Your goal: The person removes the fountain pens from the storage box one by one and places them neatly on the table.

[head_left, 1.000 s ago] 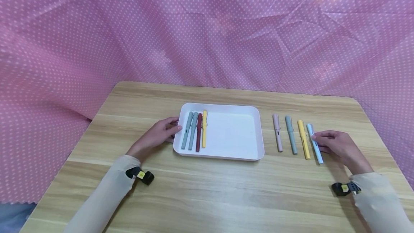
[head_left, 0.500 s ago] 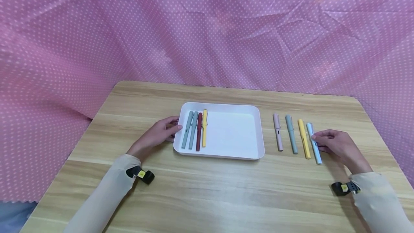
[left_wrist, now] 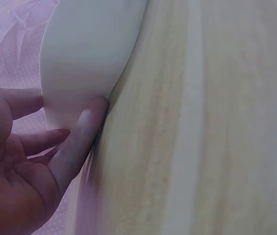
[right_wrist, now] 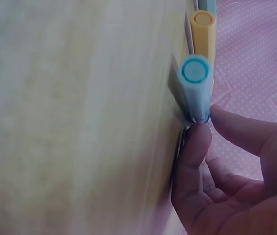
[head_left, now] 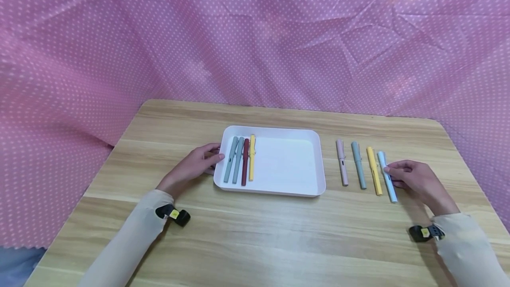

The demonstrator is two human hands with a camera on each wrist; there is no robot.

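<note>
My left hand is at the left end of a white tray, pinching its wall with the thumb over the rim and the fingers against the outside. In the left wrist view several fingertips press the tray's outer wall. Far to the right, my right hand pinches a light blue pen, which lies rightmost in a row on the table. The right wrist view shows the light blue pen's round end close up, thumb and fingers behind it.
Left of the light blue pen lie a yellow pen, a grey-green pen and a mauve pen. Inside the tray, two grey-green pens, a dark red pen and a yellow pen lie along the left. Pink dotted cloth hangs behind the table.
Hardly anything differs: the lower end of the light blue pen has shifted very slightly under my right hand. The left hand and tray keep their places.
</note>
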